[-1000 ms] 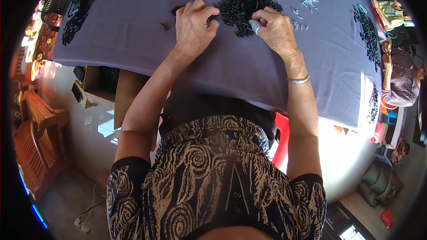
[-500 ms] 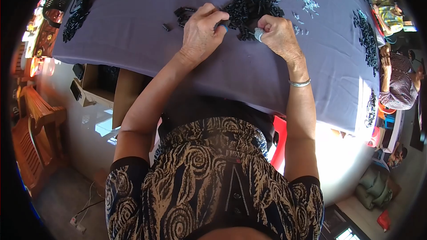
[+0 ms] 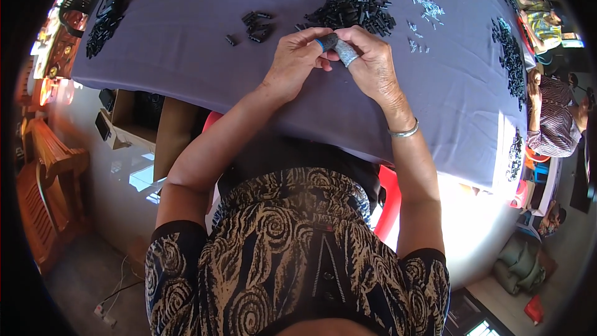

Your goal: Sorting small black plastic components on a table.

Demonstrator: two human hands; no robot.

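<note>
Two hands, left hand (image 3: 297,62) and right hand (image 3: 372,65), pinch one small black part (image 3: 328,42) between sleeved fingertips above the tabletop (image 3: 186,56). Likely light, rigid, easily dropped; best pinched at its sides.

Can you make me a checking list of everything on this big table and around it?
Surface: table under a grey cloth.
Job's things: big pile of small black parts; whether the hands hold one is hidden.
Clutter: small black heap, silver bits, more black parts along the right edge.
Hands: left hand and right hand pressed together, fingers capped.
Cables: white cord on floor.
Surroundings: wooden chair, seated person.
</note>
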